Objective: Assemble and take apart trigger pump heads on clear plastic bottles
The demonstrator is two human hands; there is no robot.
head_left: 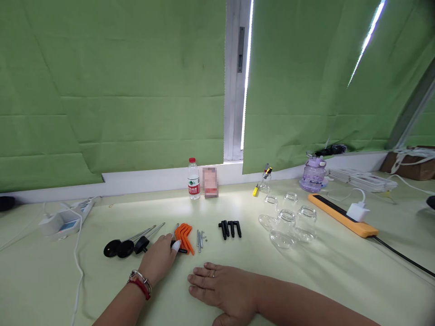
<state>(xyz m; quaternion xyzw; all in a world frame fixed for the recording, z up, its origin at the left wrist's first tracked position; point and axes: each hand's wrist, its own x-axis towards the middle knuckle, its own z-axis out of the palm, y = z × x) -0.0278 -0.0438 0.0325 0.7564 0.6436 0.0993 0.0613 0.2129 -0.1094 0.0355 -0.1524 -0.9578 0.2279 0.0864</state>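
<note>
My left hand point(159, 259) is closed around a black part point(182, 250), mostly hidden by the fingers; a thin metal rod point(175, 229) shows just beyond them. Beside those fingers lie several bent orange plastic pieces point(184, 236). To the left of the hand are black discs with metal rods, one of them the black disc point(112, 248) farthest left. My right hand point(227, 286) rests palm down on the table, fingers spread, holding nothing. Beyond it are several silver screws point(199, 241) with small nuts and several black L-shaped plastic pieces point(232, 229).
Several clear glass jars point(286, 228) stand at right, near an orange power strip point(341, 216). A water bottle point(193, 179) and a small box point(210, 182) are at the back. A purple jug point(312, 174) stands back right. A white cable point(79, 262) crosses the left side.
</note>
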